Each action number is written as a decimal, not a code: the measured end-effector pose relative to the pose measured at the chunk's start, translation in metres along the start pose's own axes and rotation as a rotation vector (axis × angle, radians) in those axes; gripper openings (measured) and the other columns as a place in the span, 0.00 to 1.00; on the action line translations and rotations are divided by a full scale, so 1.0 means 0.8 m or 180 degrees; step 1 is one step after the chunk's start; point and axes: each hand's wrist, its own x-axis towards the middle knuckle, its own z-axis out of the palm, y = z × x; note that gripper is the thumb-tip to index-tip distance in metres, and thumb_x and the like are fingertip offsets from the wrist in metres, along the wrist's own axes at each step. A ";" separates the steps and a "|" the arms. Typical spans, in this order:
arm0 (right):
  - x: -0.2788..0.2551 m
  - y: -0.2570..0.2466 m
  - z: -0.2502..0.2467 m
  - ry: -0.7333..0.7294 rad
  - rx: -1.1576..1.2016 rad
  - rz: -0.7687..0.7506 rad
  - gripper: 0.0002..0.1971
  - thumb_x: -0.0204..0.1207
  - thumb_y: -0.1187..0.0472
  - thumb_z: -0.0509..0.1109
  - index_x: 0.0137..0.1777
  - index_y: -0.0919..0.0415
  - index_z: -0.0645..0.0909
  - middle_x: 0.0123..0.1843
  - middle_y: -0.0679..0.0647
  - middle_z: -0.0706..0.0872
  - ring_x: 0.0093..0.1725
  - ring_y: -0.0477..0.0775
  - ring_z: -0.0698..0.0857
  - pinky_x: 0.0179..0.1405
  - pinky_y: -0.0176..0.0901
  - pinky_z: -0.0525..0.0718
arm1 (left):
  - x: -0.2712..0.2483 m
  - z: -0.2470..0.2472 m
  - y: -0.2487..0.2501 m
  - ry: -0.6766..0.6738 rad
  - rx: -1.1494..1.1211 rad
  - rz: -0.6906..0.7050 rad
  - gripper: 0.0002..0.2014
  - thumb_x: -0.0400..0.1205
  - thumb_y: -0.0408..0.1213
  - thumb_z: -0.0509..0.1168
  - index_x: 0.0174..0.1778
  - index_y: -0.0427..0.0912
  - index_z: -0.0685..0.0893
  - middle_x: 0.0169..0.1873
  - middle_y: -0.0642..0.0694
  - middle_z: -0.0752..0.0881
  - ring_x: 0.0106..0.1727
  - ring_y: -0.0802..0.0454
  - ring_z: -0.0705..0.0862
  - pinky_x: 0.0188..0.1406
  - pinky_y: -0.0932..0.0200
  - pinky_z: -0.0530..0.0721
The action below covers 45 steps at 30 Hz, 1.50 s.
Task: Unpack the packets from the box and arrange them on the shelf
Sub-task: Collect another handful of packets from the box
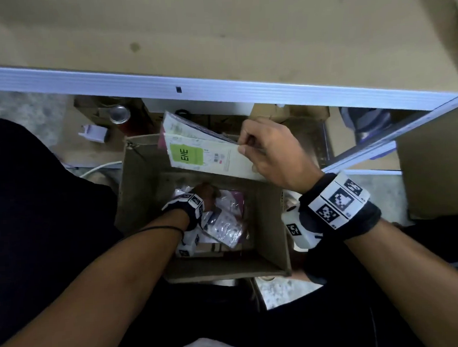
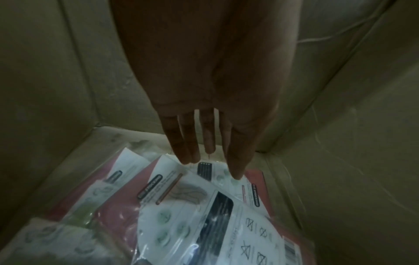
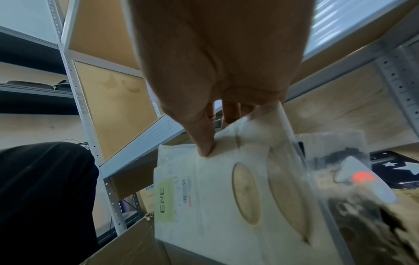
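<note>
Down inside the cardboard box [image 1: 273, 224], at about 6 o'clock from the shelf [image 1: 218, 89] edge that crosses the head view, the left hand [image 1: 202, 194] reaches toward the loose packets [image 1: 225, 221] lying on the box floor. The left wrist view shows its fingers [image 2: 188, 143] straight and a little spread, tips just above or barely touching the topmost wrappers; it grasps nothing. Those packets overlap one another, clear plastic over white and pink printed cards, and they fill the half of the floor toward 6 o'clock.

Above the box's rim toward 12 o'clock, the right hand [image 1: 272, 152] pinches a stack of flat white packets [image 1: 208, 153] at one corner, thumb on the upper face and the other fingers behind. The front packet carries a green label reading ENE [image 3: 164, 200], and from the right wrist view round cut-out windows show in its card. The stack hangs tilted, its lower edge over the box opening, clear of the packets below.

At 10 o'clock from the box, a metal can [image 1: 119, 115] stands on the floor under the shelf.
</note>
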 end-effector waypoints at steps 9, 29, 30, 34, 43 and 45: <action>0.005 0.013 -0.003 -0.0040 0.0026 0.0099 0.03 0.80 0.59 0.70 0.46 0.56 0.79 0.45 0.49 0.81 0.43 0.49 0.79 0.43 0.46 0.80 | 0.020 0.026 -0.027 -0.0077 0.1216 -0.0223 0.25 0.86 0.31 0.62 0.81 0.45 0.71 0.79 0.39 0.72 0.79 0.38 0.72 0.77 0.42 0.72; 0.002 0.005 0.022 -0.0064 0.0113 0.0056 0.04 0.78 0.61 0.72 0.44 0.55 0.80 0.43 0.45 0.78 0.39 0.46 0.78 0.39 0.46 0.81 | 0.010 0.033 -0.029 -0.0905 0.0828 -0.0501 0.23 0.77 0.35 0.76 0.69 0.37 0.84 0.71 0.37 0.81 0.71 0.41 0.80 0.69 0.54 0.79; 0.002 0.004 0.024 -0.0085 0.0104 0.0059 0.04 0.78 0.61 0.72 0.44 0.55 0.79 0.43 0.45 0.78 0.39 0.46 0.78 0.39 0.47 0.81 | 0.007 0.035 -0.032 -0.0898 0.0838 -0.0539 0.29 0.77 0.35 0.76 0.74 0.37 0.79 0.74 0.36 0.78 0.74 0.40 0.78 0.71 0.53 0.78; 0.002 0.003 0.028 -0.0139 0.0111 0.0081 0.05 0.78 0.61 0.72 0.43 0.55 0.79 0.43 0.46 0.79 0.39 0.47 0.78 0.41 0.49 0.82 | -0.003 0.046 -0.050 -0.0792 0.0995 -0.0483 0.47 0.77 0.35 0.76 0.87 0.39 0.54 0.82 0.38 0.68 0.81 0.39 0.69 0.78 0.47 0.72; 0.007 0.002 0.032 -0.0156 0.0136 0.0120 0.04 0.78 0.61 0.72 0.43 0.55 0.79 0.43 0.46 0.79 0.40 0.48 0.79 0.40 0.52 0.83 | -0.004 0.047 -0.041 -0.0788 0.1358 -0.0454 0.36 0.78 0.33 0.74 0.82 0.35 0.68 0.78 0.35 0.72 0.79 0.38 0.72 0.74 0.49 0.75; 0.008 0.002 0.033 -0.0163 0.0131 0.0122 0.04 0.78 0.60 0.72 0.43 0.54 0.79 0.43 0.46 0.79 0.40 0.48 0.79 0.41 0.52 0.83 | -0.006 0.050 -0.041 -0.0755 0.1277 -0.0485 0.40 0.79 0.33 0.74 0.84 0.32 0.62 0.78 0.33 0.72 0.78 0.38 0.74 0.72 0.50 0.75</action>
